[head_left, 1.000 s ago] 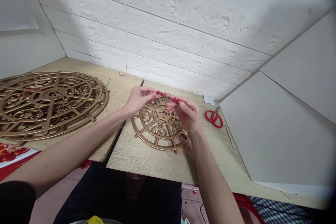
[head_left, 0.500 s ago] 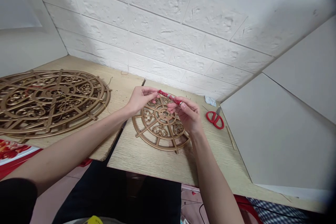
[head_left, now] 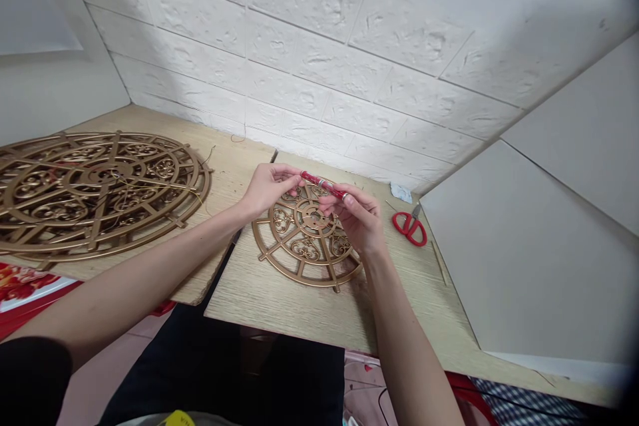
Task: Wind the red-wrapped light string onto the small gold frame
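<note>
A slim red pen (head_left: 319, 182) with silver bands is held level between my two hands, over a gold openwork disc (head_left: 299, 265) lying on the table. My left hand (head_left: 272, 188) pinches the pen's left end between thumb and fingertips. Around the other end, the fingers of my right hand (head_left: 358, 216) are closed, thumb pressing near a silver band. The hands and pen cover the far part of the disc, which has scrollwork between its spokes.
Several larger gold discs (head_left: 94, 219) are stacked at left, with loose thin wires on top. Red-handled scissors (head_left: 410, 229), a thin stick (head_left: 439, 263) and a small blue-white packet (head_left: 400, 192) lie at right. A white brick-pattern wall (head_left: 299, 80) closes off the back.
</note>
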{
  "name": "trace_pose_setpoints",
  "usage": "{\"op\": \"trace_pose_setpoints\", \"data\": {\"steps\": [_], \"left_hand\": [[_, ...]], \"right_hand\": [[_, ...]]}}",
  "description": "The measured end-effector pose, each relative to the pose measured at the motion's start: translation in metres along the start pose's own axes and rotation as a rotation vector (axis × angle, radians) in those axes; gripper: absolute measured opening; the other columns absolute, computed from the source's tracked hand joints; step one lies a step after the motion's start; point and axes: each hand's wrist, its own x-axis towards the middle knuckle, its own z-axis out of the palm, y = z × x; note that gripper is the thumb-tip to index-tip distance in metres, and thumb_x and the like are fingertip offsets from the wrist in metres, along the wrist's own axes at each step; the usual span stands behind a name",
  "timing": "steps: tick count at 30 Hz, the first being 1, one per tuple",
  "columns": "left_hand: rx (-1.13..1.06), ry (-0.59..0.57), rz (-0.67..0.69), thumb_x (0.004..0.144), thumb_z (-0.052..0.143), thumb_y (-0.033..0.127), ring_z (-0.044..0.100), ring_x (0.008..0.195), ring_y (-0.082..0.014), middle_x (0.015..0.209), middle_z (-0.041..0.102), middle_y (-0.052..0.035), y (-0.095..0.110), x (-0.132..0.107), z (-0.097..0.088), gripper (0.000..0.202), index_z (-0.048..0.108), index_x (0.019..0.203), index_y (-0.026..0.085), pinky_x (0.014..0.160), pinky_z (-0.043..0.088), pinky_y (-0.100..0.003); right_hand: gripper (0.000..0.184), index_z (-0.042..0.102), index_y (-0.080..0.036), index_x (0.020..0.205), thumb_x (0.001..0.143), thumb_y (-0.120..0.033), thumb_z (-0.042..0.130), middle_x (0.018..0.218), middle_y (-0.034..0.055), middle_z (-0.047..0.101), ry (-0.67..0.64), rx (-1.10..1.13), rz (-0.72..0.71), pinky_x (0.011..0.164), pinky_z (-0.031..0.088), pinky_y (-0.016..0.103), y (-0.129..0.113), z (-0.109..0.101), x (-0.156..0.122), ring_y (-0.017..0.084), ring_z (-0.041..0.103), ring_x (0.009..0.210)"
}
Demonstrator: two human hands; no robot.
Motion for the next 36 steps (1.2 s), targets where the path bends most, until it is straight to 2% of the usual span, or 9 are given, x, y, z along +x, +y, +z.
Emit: {"op": "trace_pose_setpoints", "data": {"steps": [5,14,19,26,32,36], "left_hand": [[0.03,-0.012,0.012,0.065,0.072,0.027,0.057,0.054,-0.011,0.072,0.069,-0.0091,-0.0005,0.0002,-0.0022,0.023,0.069,0.08,0.009,0.055,0.047,-0.027],[0.019,-0.033,0.009,0.064,0.073,0.029,0.061,0.061,-0.0134,0.072,0.069,-0.0098,0.0006,-0.0012,-0.0023,0.026,0.068,0.079,0.009,0.058,0.048,-0.027],[0.021,-0.038,0.012,0.063,0.074,0.03,0.06,0.058,-0.0119,0.071,0.069,-0.0091,0.0015,-0.001,-0.0017,0.026,0.067,0.079,0.009,0.056,0.048,-0.026],[0.003,-0.084,0.014,0.065,0.073,0.032,0.059,0.059,-0.012,0.077,0.07,-0.01,-0.0032,0.0019,-0.0047,0.029,0.068,0.083,0.011,0.058,0.048,-0.028],[-0.049,-0.084,-0.07,0.063,0.074,0.031,0.054,0.053,-0.0089,0.071,0.068,-0.0074,-0.0034,0.0022,-0.0041,0.027,0.066,0.079,0.01,0.055,0.045,-0.025],[-0.053,-0.07,-0.065,0.067,0.071,0.032,0.053,0.054,-0.0083,0.068,0.064,-0.0049,-0.0024,0.0025,-0.004,0.023,0.065,0.075,0.012,0.053,0.043,-0.023]], "right_hand": [[0.024,0.068,-0.022,0.098,0.077,-0.034,0.062,0.085,0.0058,0.072,0.021,-0.011,0.005,0.072,0.054,0.039,0.002,-0.0008,0.0011,0.02,0.067,0.076],[0.025,0.068,-0.022,0.097,0.077,-0.036,0.063,0.085,0.0054,0.072,0.021,0.007,0.001,0.07,0.054,0.037,0.0009,-0.0007,0.0011,0.018,0.067,0.071],[0.025,0.067,-0.022,0.096,0.076,-0.036,0.064,0.084,0.0052,0.072,0.044,0.017,0.02,0.071,0.054,0.037,-0.0008,-0.0005,0.0011,0.019,0.067,0.072],[0.023,0.064,-0.021,0.094,0.075,-0.034,0.065,0.076,0.0019,0.072,0.138,0.169,0.021,0.061,0.056,0.026,-0.0015,-0.0043,0.0036,0.014,0.067,0.067],[0.019,0.062,-0.023,0.091,0.075,-0.033,0.064,0.072,-0.0012,0.07,0.187,0.22,-0.014,0.061,0.056,0.023,-0.0043,-0.0089,0.0046,0.011,0.066,0.064],[0.018,0.062,-0.023,0.089,0.073,-0.032,0.065,0.07,-0.0017,0.07,0.197,0.255,0.008,0.059,0.055,0.021,-0.0072,-0.0089,0.004,0.01,0.065,0.063]]}}
